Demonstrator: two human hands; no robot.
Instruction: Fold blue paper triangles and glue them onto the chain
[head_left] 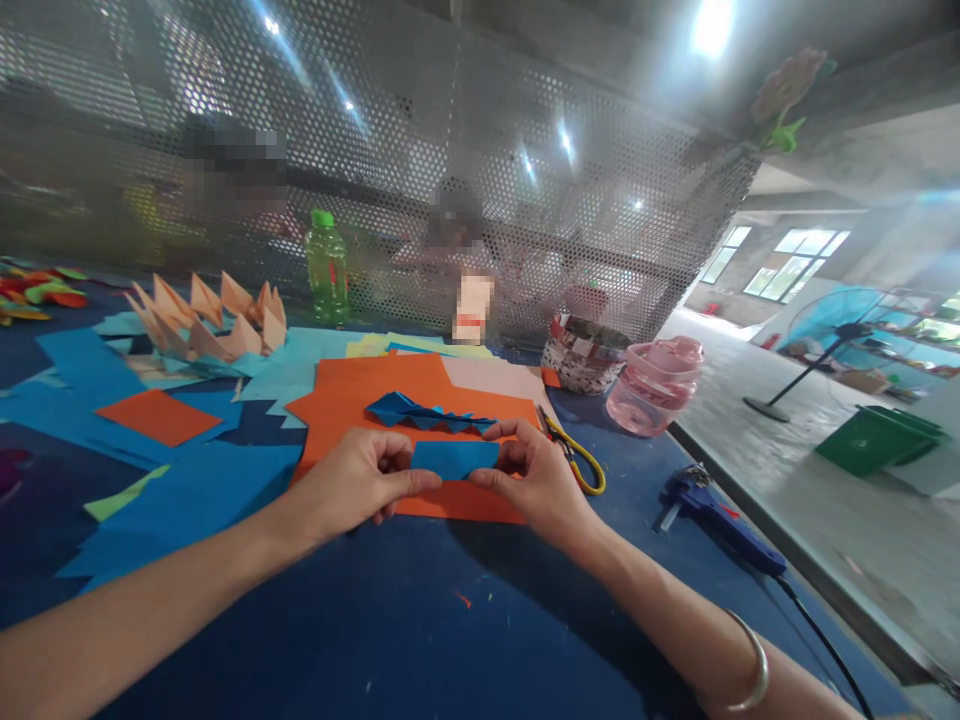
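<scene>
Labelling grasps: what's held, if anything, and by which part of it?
A small blue paper, by its two ends: the left hand pinches the left end, the right hand the right end.

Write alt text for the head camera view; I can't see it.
The left hand and right hand hold a small blue paper rectangle by its ends above a dark blue table. Beyond it, a pleated blue paper strip lies on orange paper; yellow-handled scissors and a blue glue gun lie to the right.
</scene>
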